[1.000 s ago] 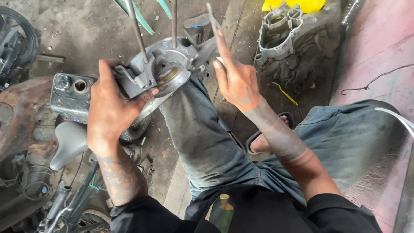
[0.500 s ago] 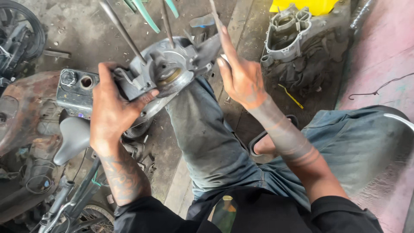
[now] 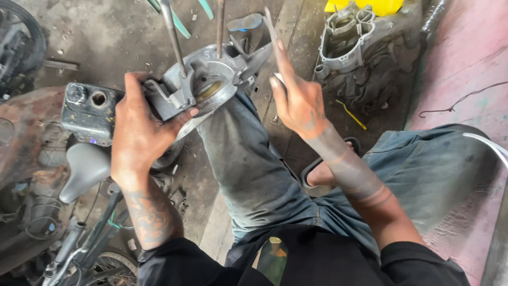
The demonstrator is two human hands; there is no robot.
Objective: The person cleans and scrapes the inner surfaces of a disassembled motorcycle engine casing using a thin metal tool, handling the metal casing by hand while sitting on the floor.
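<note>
A grey metal engine casing (image 3: 209,85) with two long studs sticking up rests on my left knee. My left hand (image 3: 140,130) grips its left side, thumb across the front. My right hand (image 3: 296,98) is raised just right of the casing, fingers pinched on a thin flat metal strip (image 3: 269,25) that points up past the casing's right edge. My jeans-covered legs (image 3: 248,164) run beneath both hands.
A black battery box (image 3: 90,111) lies left of the casing. Another grey engine case half (image 3: 346,34) lies on dark rags at upper right, a yellow object behind it. A bicycle saddle (image 3: 84,169) and frame stand at lower left. Dirty concrete floor all around.
The casing and both hands have shifted slightly left and down in view. The right hand keeps the strip beside the casing; the left grip is unchanged.
</note>
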